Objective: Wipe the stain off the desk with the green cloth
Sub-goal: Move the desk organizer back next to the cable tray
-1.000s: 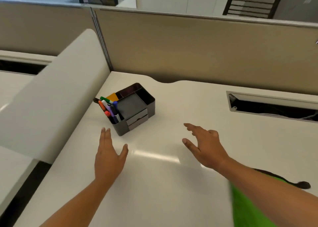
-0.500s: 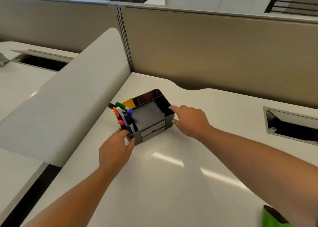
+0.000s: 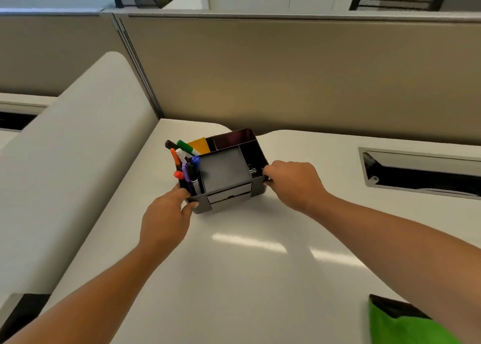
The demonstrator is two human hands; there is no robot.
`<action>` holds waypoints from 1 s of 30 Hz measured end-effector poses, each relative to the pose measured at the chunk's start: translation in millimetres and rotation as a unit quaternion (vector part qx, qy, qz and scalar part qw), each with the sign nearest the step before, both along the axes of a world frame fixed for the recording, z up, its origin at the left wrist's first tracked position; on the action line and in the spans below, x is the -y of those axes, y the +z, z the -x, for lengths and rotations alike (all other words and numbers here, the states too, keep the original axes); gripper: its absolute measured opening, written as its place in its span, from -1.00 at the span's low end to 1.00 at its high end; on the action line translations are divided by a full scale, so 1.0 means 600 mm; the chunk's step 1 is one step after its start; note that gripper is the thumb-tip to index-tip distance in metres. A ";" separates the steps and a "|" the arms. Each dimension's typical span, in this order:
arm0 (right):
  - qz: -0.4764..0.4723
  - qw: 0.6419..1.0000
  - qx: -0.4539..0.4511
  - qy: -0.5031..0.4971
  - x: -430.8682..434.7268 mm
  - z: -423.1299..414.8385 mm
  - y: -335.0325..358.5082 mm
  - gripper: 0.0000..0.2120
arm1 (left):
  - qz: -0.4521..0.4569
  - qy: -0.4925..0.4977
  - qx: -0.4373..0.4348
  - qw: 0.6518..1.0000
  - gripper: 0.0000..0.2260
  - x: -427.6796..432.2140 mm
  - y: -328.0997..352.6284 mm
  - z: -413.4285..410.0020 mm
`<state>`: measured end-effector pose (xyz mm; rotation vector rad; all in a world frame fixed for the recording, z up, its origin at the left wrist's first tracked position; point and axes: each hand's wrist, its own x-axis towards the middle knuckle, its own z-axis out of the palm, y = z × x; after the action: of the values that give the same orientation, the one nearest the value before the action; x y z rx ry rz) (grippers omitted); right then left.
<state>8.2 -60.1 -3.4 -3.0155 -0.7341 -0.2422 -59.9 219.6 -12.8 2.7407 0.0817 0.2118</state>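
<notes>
A black desk organizer (image 3: 226,171) with several coloured markers (image 3: 187,164) stands near the back left of the white desk (image 3: 247,278). My left hand (image 3: 166,213) grips its front left corner, and my right hand (image 3: 291,182) grips its right side. The green cloth (image 3: 398,330) lies at the bottom right, partly under my right forearm. A dark patch (image 3: 387,307) shows at the cloth's upper edge; most of it is hidden.
A beige partition (image 3: 286,78) closes off the back of the desk. A curved white divider (image 3: 65,174) runs along the left side. A cable slot (image 3: 421,171) is cut into the desk at the right.
Both hands reached forward from the open desk surface to the organizer and closed on its two sides. The view shifted closer to the organizer.
</notes>
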 end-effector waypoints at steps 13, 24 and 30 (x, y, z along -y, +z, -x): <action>0.015 0.987 0.050 -0.152 0.296 0.018 0.015 -0.86 | 0.010 -0.141 -0.006 0.990 -0.89 0.285 -0.004 -0.149; 0.030 0.984 0.034 -0.174 0.347 0.004 -0.027 -0.84 | -0.022 -0.153 -0.010 0.988 -0.89 0.345 -0.033 -0.191; 0.027 0.983 0.027 -0.181 0.353 0.000 -0.042 -0.83 | -0.027 -0.144 -0.009 0.989 -0.89 0.356 -0.051 -0.198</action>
<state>8.3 -271.9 -28.4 -3.1852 -0.1903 -0.3178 58.9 6.2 -43.2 2.7667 -0.3178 0.1097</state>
